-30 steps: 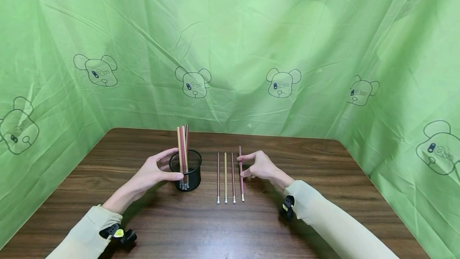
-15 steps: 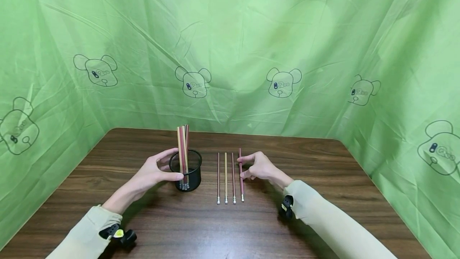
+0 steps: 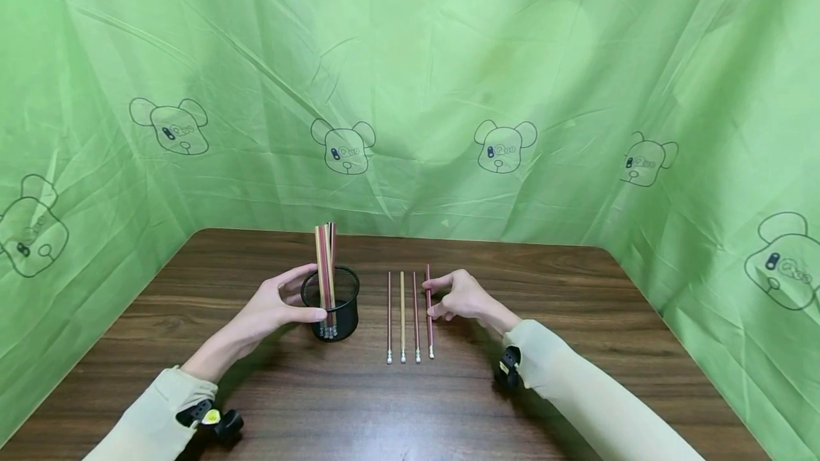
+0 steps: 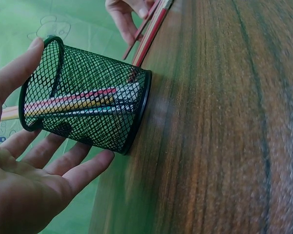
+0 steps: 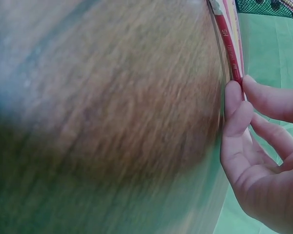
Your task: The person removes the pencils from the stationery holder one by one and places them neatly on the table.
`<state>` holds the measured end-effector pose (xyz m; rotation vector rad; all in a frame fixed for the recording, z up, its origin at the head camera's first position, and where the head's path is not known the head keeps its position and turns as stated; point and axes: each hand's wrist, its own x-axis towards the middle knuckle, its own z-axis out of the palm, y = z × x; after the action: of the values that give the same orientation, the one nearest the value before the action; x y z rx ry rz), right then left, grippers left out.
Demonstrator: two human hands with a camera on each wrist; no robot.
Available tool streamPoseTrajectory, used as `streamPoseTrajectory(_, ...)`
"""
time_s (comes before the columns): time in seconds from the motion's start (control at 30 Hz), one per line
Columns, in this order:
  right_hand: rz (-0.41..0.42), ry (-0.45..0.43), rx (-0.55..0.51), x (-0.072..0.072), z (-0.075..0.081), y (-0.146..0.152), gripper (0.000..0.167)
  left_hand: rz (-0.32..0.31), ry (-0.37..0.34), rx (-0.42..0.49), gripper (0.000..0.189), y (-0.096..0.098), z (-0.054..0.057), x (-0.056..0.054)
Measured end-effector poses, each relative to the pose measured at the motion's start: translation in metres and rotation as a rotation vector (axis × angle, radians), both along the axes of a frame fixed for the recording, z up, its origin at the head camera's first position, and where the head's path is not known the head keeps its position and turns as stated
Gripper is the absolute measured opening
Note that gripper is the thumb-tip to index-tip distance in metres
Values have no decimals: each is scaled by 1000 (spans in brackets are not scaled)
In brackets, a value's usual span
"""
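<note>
My left hand (image 3: 272, 308) holds a black mesh pencil cup (image 3: 347, 317), thumb at the near rim and fingers around its far side. Several pencils (image 3: 325, 255) stand in the cup, eraser ends down, leaning left. To the right, two dark red pencils (image 3: 389, 319) (image 3: 416, 319) and a yellow pencil (image 3: 402, 315) lie side by side, erasers toward me. My right hand (image 3: 468, 296) pinches a red pencil (image 3: 430, 336) along its length, parallel to that row and just right of it. The right wrist view shows printed lettering on this red pencil (image 5: 228, 46).
A dark wood-grain table (image 3: 359, 411) carries everything. Green cloth (image 3: 423, 91) with bear outlines hangs behind and at both sides. Each wrist wears a strapped black camera (image 3: 224, 424) over a pale sleeve (image 3: 144, 415).
The red pencil in my right hand has come down slightly and shifted a little left toward the row, now more nearly parallel to it. My left hand and the pencil cup stay put.
</note>
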<state>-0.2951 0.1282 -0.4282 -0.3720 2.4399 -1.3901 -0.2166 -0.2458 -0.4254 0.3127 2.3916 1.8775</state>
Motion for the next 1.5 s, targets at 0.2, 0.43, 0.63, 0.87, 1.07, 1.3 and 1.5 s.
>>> streamPoseTrajectory(0.2,4,12,28,2,1,-4,53,-2,5,4,90,0,-1,1)
streamPoseTrajectory(0.43,37,18,40,1,4,-6,51,0,-2,14,90,1,-1,0)
streamPoseTrajectory(0.63,62,25,67,-1,4,-6,49,-3,-4,14,91,1,0,0)
streamPoseTrajectory(0.87,75,70,115,-2,2,-7,48,-1,-9,7,91,1,1,1)
streamPoseTrajectory(1.07,66,102,164,-2,1,-6,48,-1,-7,11,91,1,0,1)
streamPoseTrajectory(1.3,65,161,199,-1,1,-6,50,-4,-9,16,91,0,-1,1)
streamPoseTrajectory(1.5,69,174,187,-3,0,-5,50,-9,-3,19,91,1,0,0)
